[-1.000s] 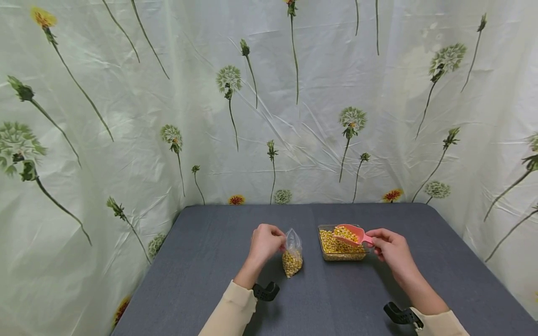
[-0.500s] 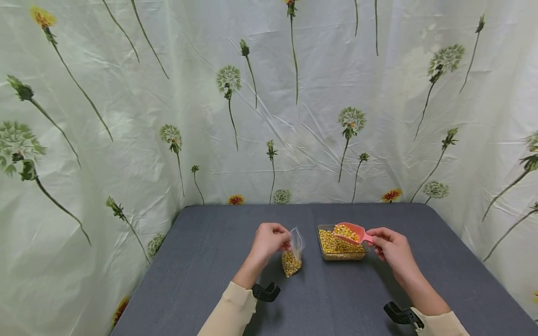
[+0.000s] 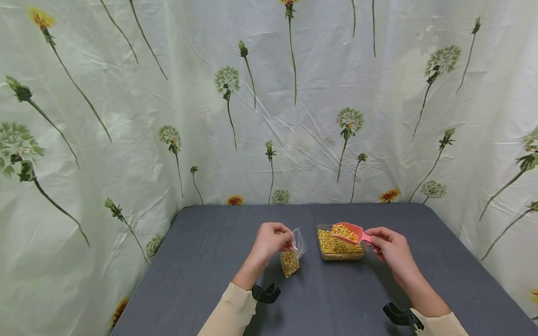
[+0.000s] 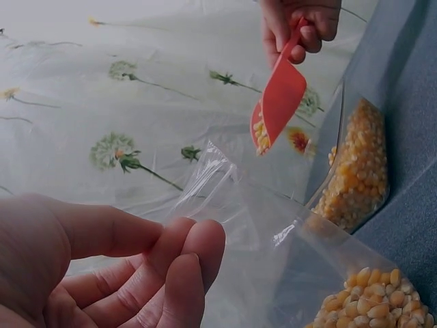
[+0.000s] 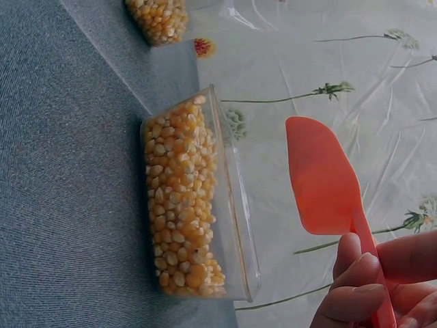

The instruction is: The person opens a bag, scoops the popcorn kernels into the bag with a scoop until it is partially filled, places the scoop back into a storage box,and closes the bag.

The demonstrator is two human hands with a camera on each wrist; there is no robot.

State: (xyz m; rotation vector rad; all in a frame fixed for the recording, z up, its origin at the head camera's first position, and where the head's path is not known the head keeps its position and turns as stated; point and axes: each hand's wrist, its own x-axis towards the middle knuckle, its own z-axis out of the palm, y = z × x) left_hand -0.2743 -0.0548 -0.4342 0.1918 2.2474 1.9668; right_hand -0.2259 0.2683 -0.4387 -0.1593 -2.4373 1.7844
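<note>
My left hand (image 3: pixel 271 240) pinches the upper edge of a clear plastic bag (image 4: pixel 252 225), whose lower part holds corn kernels (image 3: pixel 290 263). The bag's top spreads out to the right of my fingertips in the head view. In my right hand (image 3: pixel 391 247) I grip the handle of a red scoop (image 3: pixel 356 232), which carries a heap of kernels. The scoop is held above a clear rectangular container (image 3: pixel 342 257) with more corn kernels (image 5: pixel 181 198) in it. From the right wrist, only the scoop's outer side shows, so its load is hidden there.
A dark grey cloth-covered table (image 3: pixel 201 261) lies under everything. Behind it hangs a pale curtain (image 3: pixel 260 107) printed with dandelions. The bag stands left of the container, with a gap of bare cloth between them.
My left hand has shifted slightly right and up along the bag's top, and the bag's upper part has spread and leaned right. The right hand and loaded scoop stay nearly still.
</note>
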